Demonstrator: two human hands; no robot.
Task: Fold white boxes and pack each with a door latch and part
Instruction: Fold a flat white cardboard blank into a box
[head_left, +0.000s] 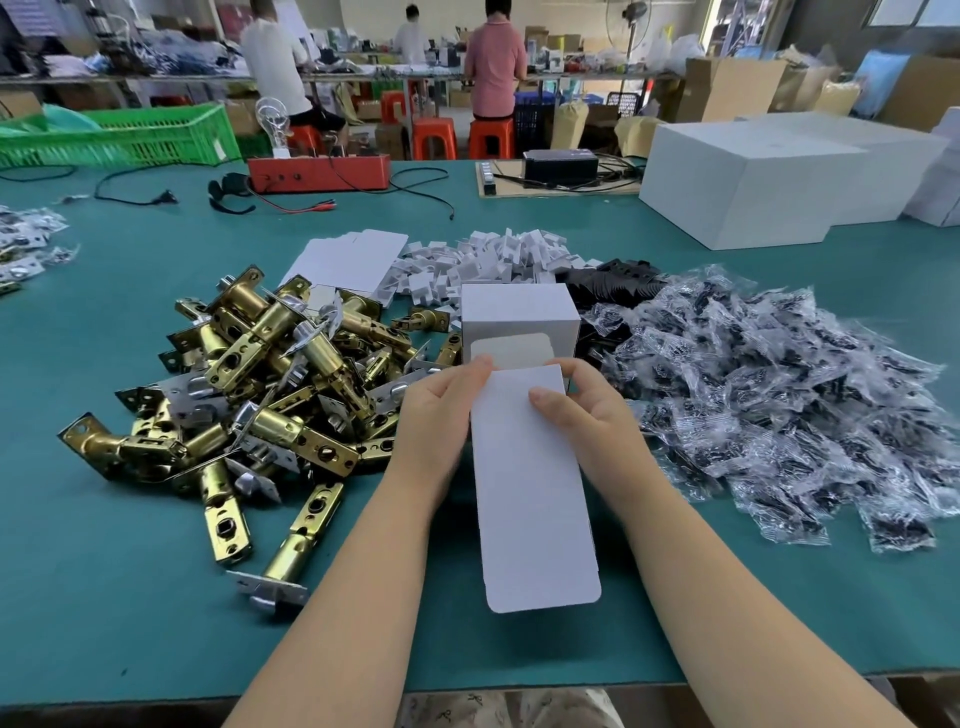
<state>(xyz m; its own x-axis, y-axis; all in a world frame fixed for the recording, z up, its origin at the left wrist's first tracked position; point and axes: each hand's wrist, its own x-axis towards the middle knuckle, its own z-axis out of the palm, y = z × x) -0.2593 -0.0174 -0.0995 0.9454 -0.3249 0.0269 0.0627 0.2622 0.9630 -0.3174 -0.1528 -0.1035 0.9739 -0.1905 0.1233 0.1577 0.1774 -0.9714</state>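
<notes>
Latches (270, 384) left, bagged parts (779, 395) right

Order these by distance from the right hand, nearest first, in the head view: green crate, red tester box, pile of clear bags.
From the right hand:
1. pile of clear bags, just right.
2. red tester box, far, up left.
3. green crate, farthest, far left.

Head-worn view, facing forward-down, close over table (130, 571)

Bright even indoor light, soft shadows, wide-angle bending at edges, background slightly soft
</notes>
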